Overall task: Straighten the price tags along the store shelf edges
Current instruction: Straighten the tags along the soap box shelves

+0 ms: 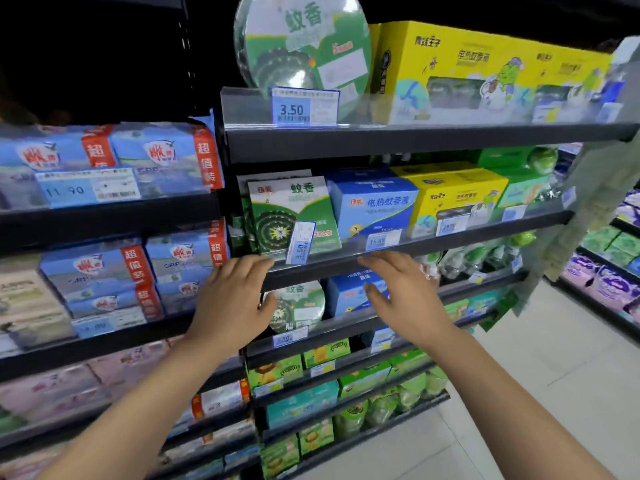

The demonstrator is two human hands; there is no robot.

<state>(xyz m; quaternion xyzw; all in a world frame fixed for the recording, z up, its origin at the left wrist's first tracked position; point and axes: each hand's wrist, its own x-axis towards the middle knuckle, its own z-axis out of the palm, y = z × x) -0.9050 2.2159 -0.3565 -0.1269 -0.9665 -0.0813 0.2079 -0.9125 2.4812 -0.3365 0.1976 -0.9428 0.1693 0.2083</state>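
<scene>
Price tags show along the shelf edges, and I count about five that read clearly on the near bay: one reading 3.50 on the top shelf (305,107), sitting level behind its clear strip; a second 3.50 tag (300,242) on the middle shelf, turned almost on end and leaning against the green mosquito-coil box (292,213); a 15.80 tag (383,239) just right of it, level; a pale one (451,226) under the yellow box (457,197); and a small one (290,337) on the shelf below, too blurred to read. On the left bay an 11.90 tag (88,187) sits level in front of blue soap packs (110,147).

Two hands are raised to the middle shelf. Left hand (232,299) is spread flat, fingers open and holding nothing, its fingertips touching the dark shelf edge (332,263) just left of the tilted tag. Right hand (401,289) is likewise open and empty, fingers loosely extended, near the same edge below the 15.80 tag.

Shelving is dark metal with clear plastic strips along each front, several tiers deep. A round coil pack (301,46) and a long yellow carton (485,71) stand on top. Pale floor tiles (540,375) run along the aisle to the right, with another stocked shelf (609,271) beyond
</scene>
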